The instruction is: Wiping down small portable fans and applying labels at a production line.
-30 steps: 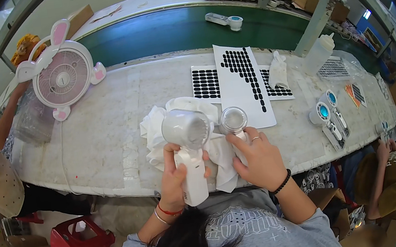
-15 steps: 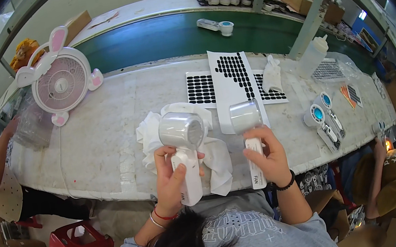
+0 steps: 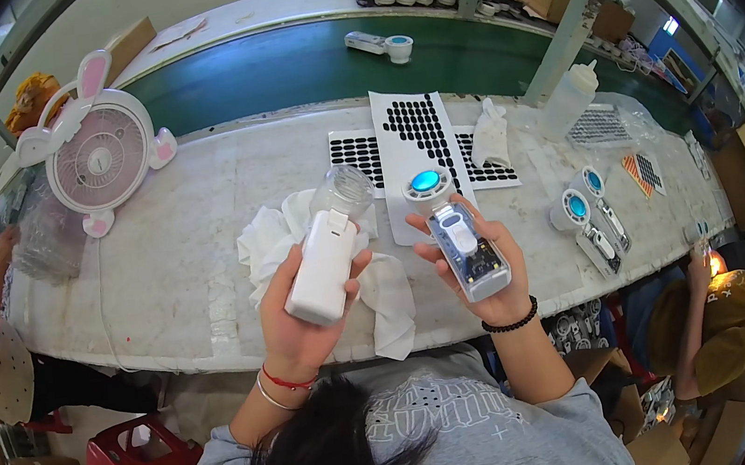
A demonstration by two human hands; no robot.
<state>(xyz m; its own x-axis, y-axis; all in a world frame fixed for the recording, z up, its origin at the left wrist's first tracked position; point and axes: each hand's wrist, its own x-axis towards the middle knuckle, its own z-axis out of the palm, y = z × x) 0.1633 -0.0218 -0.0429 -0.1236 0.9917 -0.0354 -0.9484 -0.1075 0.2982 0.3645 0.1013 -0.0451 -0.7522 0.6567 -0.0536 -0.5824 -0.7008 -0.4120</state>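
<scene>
My left hand point(image 3: 293, 333) is closed around the white handle of a handheld fan point(image 3: 320, 275), its round head tilted toward the far side of the table. In my right hand point(image 3: 507, 307) is a second handheld fan point(image 3: 476, 263), with a see-through handle showing circuitry, a white slider and a shiny blue disc on its head. Both fans are held up over the table, side by side and apart. Beneath the left one lies a crumpled white cloth point(image 3: 392, 308). Sheets of black oval stickers point(image 3: 418, 144) lie just beyond the right one.
A pink-and-white rabbit-eared fan point(image 3: 101, 162) stands at left. At right are handheld fans point(image 3: 596, 245) and a squeeze bottle point(image 3: 569, 101). Another fan point(image 3: 398, 48) lies on the green conveyor belt point(image 3: 276, 71). Co-workers point(image 3: 721, 318) sit at both sides. A red stool point(image 3: 144, 462) stands behind left.
Both handheld fans have been turned in my hands. The left one now shows its plain back; the right one shows its blue disc and see-through handle. The view has shifted slightly.
</scene>
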